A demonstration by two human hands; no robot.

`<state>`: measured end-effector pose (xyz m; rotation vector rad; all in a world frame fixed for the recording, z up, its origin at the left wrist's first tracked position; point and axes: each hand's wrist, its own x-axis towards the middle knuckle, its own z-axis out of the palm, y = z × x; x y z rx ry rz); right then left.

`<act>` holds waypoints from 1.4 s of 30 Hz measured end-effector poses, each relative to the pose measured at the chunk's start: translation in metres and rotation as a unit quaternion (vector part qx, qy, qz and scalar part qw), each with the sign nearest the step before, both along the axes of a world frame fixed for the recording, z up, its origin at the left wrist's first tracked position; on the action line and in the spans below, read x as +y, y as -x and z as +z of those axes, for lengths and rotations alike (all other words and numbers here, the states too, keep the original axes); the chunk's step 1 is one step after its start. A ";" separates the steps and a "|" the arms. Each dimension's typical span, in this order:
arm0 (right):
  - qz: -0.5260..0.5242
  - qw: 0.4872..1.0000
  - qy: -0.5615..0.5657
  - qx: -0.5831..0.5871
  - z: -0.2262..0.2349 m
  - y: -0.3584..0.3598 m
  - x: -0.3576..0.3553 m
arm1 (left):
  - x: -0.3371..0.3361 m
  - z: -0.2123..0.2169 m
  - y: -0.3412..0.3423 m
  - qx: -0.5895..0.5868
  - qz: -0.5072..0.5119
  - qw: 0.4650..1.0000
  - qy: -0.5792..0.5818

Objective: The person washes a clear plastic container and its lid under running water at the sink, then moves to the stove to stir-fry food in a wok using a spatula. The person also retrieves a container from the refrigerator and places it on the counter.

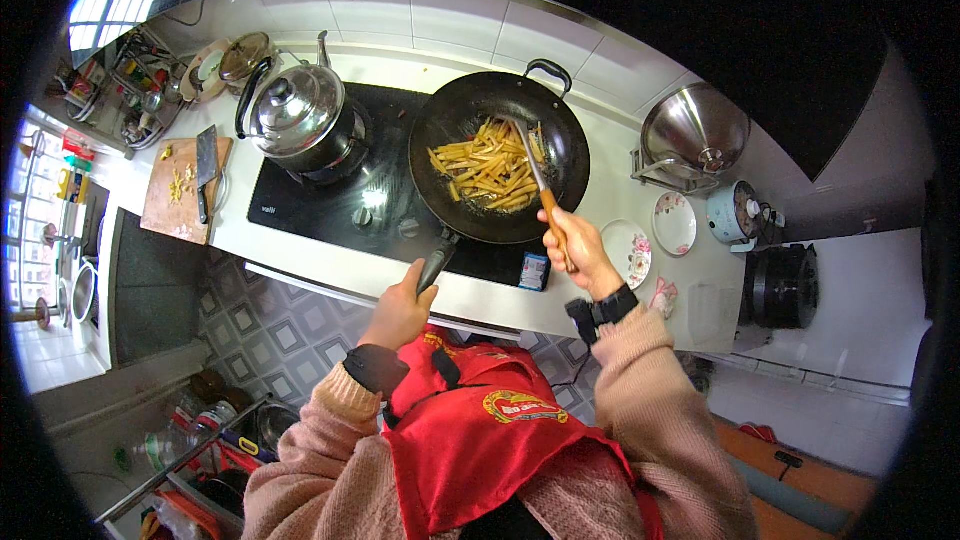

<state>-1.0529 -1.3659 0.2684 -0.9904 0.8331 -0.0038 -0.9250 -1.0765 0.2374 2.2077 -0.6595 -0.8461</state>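
A black wok (440, 120) sits on the right side of the dark glass stove. Golden, stick-cut pieces, like potato strips (495, 168), lie heaped in it with some oily liquid around them. My left hand (398, 312) is closed round the wok's black handle (434, 267) at the near side. With my right hand (585, 258) I grip the wooden handle of a metal spatula (536, 168). Its metal end reaches into the strips at their right side, and the blade is partly hidden among them.
Left on the stove (300, 210) stands a steel kettle (296, 110). A cleaver (206, 162) rests on a wooden cutting board (160, 202) with chopped yellowish bits. Flowered plates (675, 222) lie right of the wok, near a steel bowl (697, 130) on a rack and a light-blue appliance (730, 212).
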 end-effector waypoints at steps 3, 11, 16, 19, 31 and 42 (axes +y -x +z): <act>-0.026 0.996 -0.041 0.072 0.000 0.022 0.005 | 0.000 -0.002 0.001 0.001 -0.001 1.000 0.008; -0.019 1.000 -0.007 0.017 0.023 0.036 0.011 | 0.000 0.001 0.000 -0.004 -0.004 1.000 0.020; 0.161 0.968 0.183 0.055 0.019 0.016 0.021 | 0.000 0.002 -0.001 0.007 -0.007 1.000 0.000; 0.238 0.937 0.247 0.072 0.020 0.010 0.022 | 0.000 0.002 -0.001 0.013 -0.005 1.000 0.001; 0.268 0.825 0.493 0.060 0.039 0.066 0.025 | -0.001 0.001 -0.001 0.010 -0.003 1.000 0.004; 0.213 0.913 0.246 0.246 0.108 0.106 0.003 | -0.001 -0.004 -0.001 -0.010 -0.015 1.000 0.002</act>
